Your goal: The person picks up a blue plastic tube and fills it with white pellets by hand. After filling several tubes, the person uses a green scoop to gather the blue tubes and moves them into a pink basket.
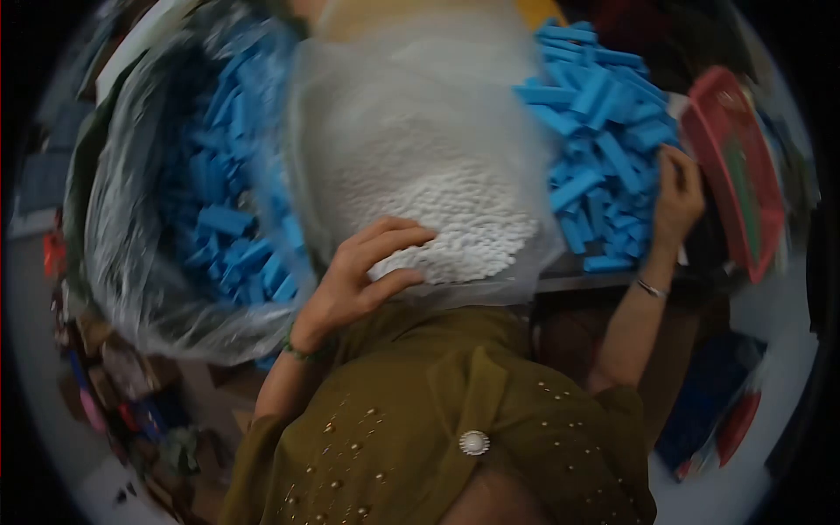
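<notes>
My left hand (pixel 359 276) rests at the left front edge of a heap of small white pellets (pixel 464 219). Its fingers are bent and apart, and the fingertips touch the pellets. The heap lies on a translucent plastic sheet or bag (pixel 411 79). To the right is a pile of blue blocks (pixel 604 149), long and narrow. My right hand (pixel 680 197) is at the right edge of that pile, fingers curled together near the blocks; whatever they may hold is too small or hidden to make out.
A large bag lined with clear plastic (pixel 122 254) holds more blue pieces (pixel 227 219) at the left. A pink-red tray (pixel 710 149) stands tilted at the right. Boxes and mixed items lie on the floor at lower left, with a dark blue bag (pixel 709 398) at lower right.
</notes>
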Motion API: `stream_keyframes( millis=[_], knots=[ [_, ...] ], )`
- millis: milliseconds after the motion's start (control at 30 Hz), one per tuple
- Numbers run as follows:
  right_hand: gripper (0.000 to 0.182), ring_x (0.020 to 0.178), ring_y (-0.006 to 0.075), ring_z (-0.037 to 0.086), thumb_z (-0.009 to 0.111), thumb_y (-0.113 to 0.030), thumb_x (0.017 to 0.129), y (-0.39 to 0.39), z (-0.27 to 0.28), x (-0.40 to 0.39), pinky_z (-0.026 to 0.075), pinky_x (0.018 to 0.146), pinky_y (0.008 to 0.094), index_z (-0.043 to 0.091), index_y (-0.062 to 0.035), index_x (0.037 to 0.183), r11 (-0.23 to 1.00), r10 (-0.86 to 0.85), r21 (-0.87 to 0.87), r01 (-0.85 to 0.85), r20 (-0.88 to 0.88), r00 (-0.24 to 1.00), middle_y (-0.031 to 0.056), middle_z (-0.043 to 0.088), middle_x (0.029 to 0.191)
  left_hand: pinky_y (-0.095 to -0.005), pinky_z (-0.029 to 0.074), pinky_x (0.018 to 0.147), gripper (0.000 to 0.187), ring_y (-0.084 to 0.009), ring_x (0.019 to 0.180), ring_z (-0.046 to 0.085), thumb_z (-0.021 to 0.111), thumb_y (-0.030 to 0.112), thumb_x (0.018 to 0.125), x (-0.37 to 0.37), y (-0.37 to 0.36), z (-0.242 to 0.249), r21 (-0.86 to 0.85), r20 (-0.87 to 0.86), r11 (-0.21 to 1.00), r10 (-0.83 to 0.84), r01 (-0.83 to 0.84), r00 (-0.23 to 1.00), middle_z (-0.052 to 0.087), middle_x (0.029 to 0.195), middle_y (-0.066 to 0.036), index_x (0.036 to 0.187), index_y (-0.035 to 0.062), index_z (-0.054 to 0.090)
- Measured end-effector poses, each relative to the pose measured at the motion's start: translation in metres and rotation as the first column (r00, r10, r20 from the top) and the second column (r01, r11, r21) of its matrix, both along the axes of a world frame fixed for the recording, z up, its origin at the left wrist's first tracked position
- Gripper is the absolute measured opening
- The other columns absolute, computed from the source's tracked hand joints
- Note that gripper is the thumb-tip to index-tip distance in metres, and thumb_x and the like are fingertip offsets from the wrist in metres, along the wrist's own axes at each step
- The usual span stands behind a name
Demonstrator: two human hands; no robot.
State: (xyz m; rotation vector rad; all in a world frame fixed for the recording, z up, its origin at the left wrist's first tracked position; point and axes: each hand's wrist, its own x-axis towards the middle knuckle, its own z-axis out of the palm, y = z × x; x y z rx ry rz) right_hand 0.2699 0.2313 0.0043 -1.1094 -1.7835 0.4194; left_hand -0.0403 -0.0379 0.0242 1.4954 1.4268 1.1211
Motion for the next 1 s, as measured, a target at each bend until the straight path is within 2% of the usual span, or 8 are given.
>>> stream_keyframes(
  millis=[167,300,367,400,467,800,867,1000],
  knots=[
    [0.020,0.073,0.0061,0.051,0.055,-0.013,0.098,-0.044,0.002,-0.010,0.043,0.066,0.0210,0.068,-0.0017,0.107,0.985,0.053,-0.159,-0.066,-0.080,0.995,0.0017,0.068,0.106,-0.0305,0.051,0.072,0.029,-0.0210,0.087,0.063,0.068,0.001,0.083,-0.044,-0.029,0.026,0.187,-0.068,0.938,0.307,-0.291,0.949,0.065,0.100,-0.010,0.112,0.0015,0.065],
    [0.018,0.066,0.0068,0.048,0.052,-0.005,0.097,-0.084,-0.001,-0.035,0.042,0.062,0.0200,0.063,0.0025,0.108,0.909,0.316,-0.186,-0.372,-0.275,0.908,0.0113,0.066,0.111,-0.0305,0.052,0.072,0.028,-0.0203,0.087,0.064,0.067,-0.001,0.081,-0.113,-0.068,0.024,0.251,-0.253,0.743,0.669,-0.620,0.699,0.065,0.100,-0.010,0.108,0.0053,0.068],
    [0.018,0.065,0.0067,0.047,0.051,-0.004,0.097,-0.102,0.001,-0.050,0.042,0.061,0.0202,0.063,0.0028,0.108,0.875,0.362,-0.192,-0.445,-0.351,0.864,0.0136,0.065,0.111,-0.0378,0.050,0.083,0.035,-0.0247,0.101,0.062,0.065,-0.004,0.078,-0.139,-0.085,0.014,0.194,-0.755,0.673,0.568,-0.714,0.329,0.064,0.107,-0.010,0.110,0.0108,0.068],
    [0.017,0.066,0.0071,0.048,0.051,-0.003,0.096,-0.107,0.003,-0.058,0.042,0.060,0.0201,0.063,0.0028,0.106,0.832,0.432,-0.192,-0.520,-0.362,0.826,0.0145,0.065,0.110,-0.0378,0.050,0.083,0.035,-0.0247,0.101,0.062,0.065,-0.004,0.078,-0.149,-0.089,0.004,0.194,-0.753,0.672,0.569,-0.715,0.330,0.064,0.107,-0.010,0.110,0.0108,0.068],
    [0.016,0.067,0.0075,0.049,0.051,-0.002,0.095,-0.117,0.007,-0.071,0.042,0.060,0.0199,0.063,0.0028,0.105,0.785,0.500,-0.189,-0.590,-0.369,0.783,0.0155,0.064,0.110,-0.0416,0.046,0.091,0.041,-0.0287,0.109,0.059,0.061,-0.006,0.077,-0.169,-0.094,-0.021,0.284,-0.956,0.737,0.263,-0.613,-0.127,0.062,0.116,-0.010,0.112,0.0133,0.069],
    [0.012,0.069,0.0081,0.052,0.055,-0.001,0.093,-0.143,0.013,-0.087,0.043,0.057,0.0195,0.063,0.0023,0.102,0.639,0.565,-0.320,-0.699,-0.422,0.709,0.0136,0.064,0.103,-0.0436,0.043,0.089,0.031,-0.0307,0.106,0.057,0.060,0.000,0.077,-0.195,-0.089,-0.008,0.023,-0.986,0.752,0.127,-0.658,0.110,0.060,0.105,-0.009,0.106,0.0115,0.067],
    [0.012,0.069,0.0082,0.053,0.055,-0.001,0.092,-0.148,0.013,-0.089,0.043,0.057,0.0196,0.063,0.0024,0.101,0.613,0.561,-0.336,-0.715,-0.453,0.693,0.0134,0.064,0.102,-0.0415,0.044,0.086,0.031,-0.0302,0.104,0.058,0.063,0.003,0.076,-0.182,-0.088,0.010,0.069,-0.925,0.650,0.327,-0.757,0.196,0.059,0.104,-0.010,0.106,0.0111,0.067],
    [0.012,0.067,0.0079,0.052,0.055,0.000,0.091,-0.153,0.015,-0.100,0.043,0.056,0.0198,0.063,0.0023,0.100,0.546,0.573,-0.397,-0.738,-0.466,0.674,0.0124,0.064,0.101,-0.0422,0.044,0.084,0.031,-0.0310,0.104,0.058,0.066,0.005,0.075,-0.170,-0.088,0.010,0.135,-0.921,0.703,0.350,-0.698,0.173,0.059,0.106,-0.009,0.106,0.0108,0.066]
  ],
)
